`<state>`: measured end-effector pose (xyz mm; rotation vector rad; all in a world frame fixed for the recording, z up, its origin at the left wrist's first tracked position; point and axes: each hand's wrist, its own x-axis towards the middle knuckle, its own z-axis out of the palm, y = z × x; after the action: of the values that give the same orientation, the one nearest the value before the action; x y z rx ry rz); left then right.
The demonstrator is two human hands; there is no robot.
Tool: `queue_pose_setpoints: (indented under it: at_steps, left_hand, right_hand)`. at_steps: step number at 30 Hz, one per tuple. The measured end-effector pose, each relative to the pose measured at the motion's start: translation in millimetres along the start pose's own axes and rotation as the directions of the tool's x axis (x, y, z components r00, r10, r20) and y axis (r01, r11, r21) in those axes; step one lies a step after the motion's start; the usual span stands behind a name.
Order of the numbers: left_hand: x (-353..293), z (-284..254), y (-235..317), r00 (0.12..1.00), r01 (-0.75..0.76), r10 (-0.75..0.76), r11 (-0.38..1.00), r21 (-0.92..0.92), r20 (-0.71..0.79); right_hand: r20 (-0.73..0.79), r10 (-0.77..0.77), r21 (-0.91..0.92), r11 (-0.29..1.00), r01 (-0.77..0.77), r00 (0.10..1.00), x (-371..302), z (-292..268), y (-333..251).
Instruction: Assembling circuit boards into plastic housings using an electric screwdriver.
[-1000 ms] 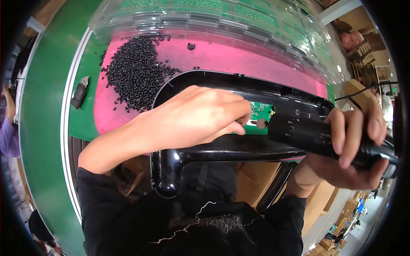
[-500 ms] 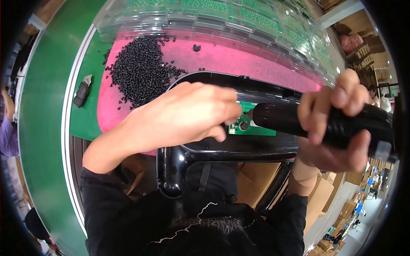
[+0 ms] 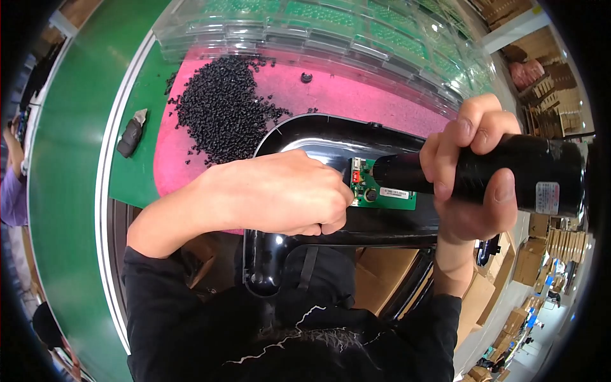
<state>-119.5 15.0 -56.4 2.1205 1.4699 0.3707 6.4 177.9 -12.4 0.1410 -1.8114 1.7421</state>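
A green circuit board (image 3: 402,203) lies inside a long glossy black plastic housing (image 3: 273,251) in front of me. My right hand (image 3: 445,153) is wrapped round a thick black electric screwdriver (image 3: 534,169), held almost level. Its narrower end points left over the board, and its tip cannot be made out. At the board's left end my left hand (image 3: 280,194) is closed, knuckles up. Its fingertips are tucked under and hidden, so what they hold, if anything, does not show.
Small black screw-like parts (image 3: 219,111) form a pile on the pink mat (image 3: 168,153), left of the housing. Clear plastic trays (image 3: 305,38) of green boards stand behind. A dark wrapped lump (image 3: 130,139) rests on the green table (image 3: 70,210). Cardboard boxes (image 3: 382,274) sit below.
My left hand has closed up, its thumb drawn in under the fingers. The screwdriver has swung more level, and more of the board's left part shows.
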Motion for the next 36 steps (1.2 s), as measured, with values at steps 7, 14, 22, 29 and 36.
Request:
queue_pose_setpoints:
  at_steps: [7, 14, 22, 29, 36]
  left_hand:
    - [0.3, 3.6, 7.1, 0.956, 0.114, -0.132, 0.990, -0.080, -0.262]
    - [2.5, 10.8, -7.8, 0.807, 0.151, -0.129, 0.988, -0.010, -0.577]
    - [14.7, 2.1, -0.6, 0.766, 0.083, 0.017, 0.989, 0.125, -0.643]
    - [15.5, 6.1, -4.2, 0.734, 0.001, 0.068, 0.995, 0.101, -0.675]
    - [18.6, 8.2, -3.0, 0.743, -0.163, -0.034, 0.960, -0.229, -0.669]
  right_hand:
    - [0.190, 0.057, 0.110, 0.991, -0.079, 0.980, 6.9, -0.1, 11.0]
    - [-0.015, 0.066, 0.043, 0.997, -0.065, 0.998, -5.5, 8.8, -2.8]
    - [-0.158, -0.200, 0.456, 0.854, 0.251, 0.967, -11.3, -11.4, -35.1]
    - [-0.215, -0.272, 0.489, 0.801, 0.344, 0.938, -20.4, -13.4, -37.1]
    - [-0.212, -0.317, 0.496, 0.780, 0.381, 0.924, -22.7, -9.0, -31.0]
